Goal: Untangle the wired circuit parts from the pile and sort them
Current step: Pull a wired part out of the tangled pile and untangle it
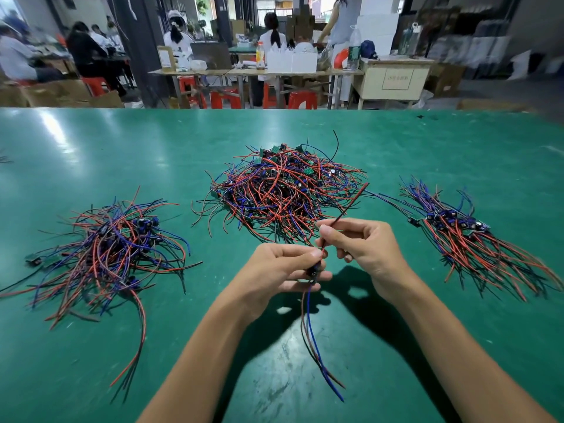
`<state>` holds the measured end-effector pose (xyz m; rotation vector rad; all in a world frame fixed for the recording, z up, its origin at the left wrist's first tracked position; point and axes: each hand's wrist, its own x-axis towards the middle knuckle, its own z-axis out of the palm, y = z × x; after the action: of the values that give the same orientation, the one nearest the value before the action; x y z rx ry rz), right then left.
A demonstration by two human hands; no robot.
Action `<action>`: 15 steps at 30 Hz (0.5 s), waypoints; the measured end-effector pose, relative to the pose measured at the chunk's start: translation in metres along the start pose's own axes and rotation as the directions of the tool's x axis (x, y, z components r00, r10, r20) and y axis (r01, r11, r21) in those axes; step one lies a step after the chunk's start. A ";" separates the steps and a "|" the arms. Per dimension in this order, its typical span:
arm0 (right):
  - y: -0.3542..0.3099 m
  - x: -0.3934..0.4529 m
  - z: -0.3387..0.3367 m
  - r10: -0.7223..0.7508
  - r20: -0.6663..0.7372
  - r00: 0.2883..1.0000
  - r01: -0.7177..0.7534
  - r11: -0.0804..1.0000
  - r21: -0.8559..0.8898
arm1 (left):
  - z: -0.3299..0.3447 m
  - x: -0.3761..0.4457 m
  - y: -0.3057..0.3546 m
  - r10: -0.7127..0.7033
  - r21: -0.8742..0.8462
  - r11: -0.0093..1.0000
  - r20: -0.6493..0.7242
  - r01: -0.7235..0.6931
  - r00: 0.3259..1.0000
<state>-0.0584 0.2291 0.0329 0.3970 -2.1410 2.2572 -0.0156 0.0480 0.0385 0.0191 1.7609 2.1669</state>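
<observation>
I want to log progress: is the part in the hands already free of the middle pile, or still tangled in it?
Free. The part, held by left hand and right hand, has wires hanging clear of the middle pile.

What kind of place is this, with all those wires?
Probably a small electronics workshop or factory. Heaps of wired circuit parts lie on a big green worktable, other workers sit at benches behind, and cardboard boxes are stacked near them.

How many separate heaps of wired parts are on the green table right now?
3: a tangled central pile beyond the hands, a loose left pile, and a neater right pile with wires aligned. One more part is held, not in a heap.
</observation>
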 end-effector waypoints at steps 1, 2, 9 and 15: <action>0.000 0.000 0.001 -0.003 -0.011 1.000 0.003 1.000 0.012 | 0.001 0.000 0.000 0.017 0.017 1.000 -0.009 -0.017 1.000; 0.000 0.000 0.002 -0.001 -0.021 1.000 0.002 1.000 0.018 | 0.001 0.000 0.000 0.034 0.035 0.999 -0.023 -0.033 0.999; 0.002 -0.002 0.010 0.029 -0.031 0.999 -0.030 0.999 -0.038 | 0.007 0.004 -0.003 0.089 0.065 0.995 -0.157 -0.079 0.984; 0.005 -0.006 0.028 0.022 0.064 0.998 -0.013 0.991 -0.136 | 0.005 0.005 -0.002 0.113 0.000 0.993 -0.199 -0.115 0.974</action>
<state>-0.0489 0.2027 0.0280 0.4559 -2.3218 2.1190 -0.0186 0.0543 0.0368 -0.1051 1.8974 2.3315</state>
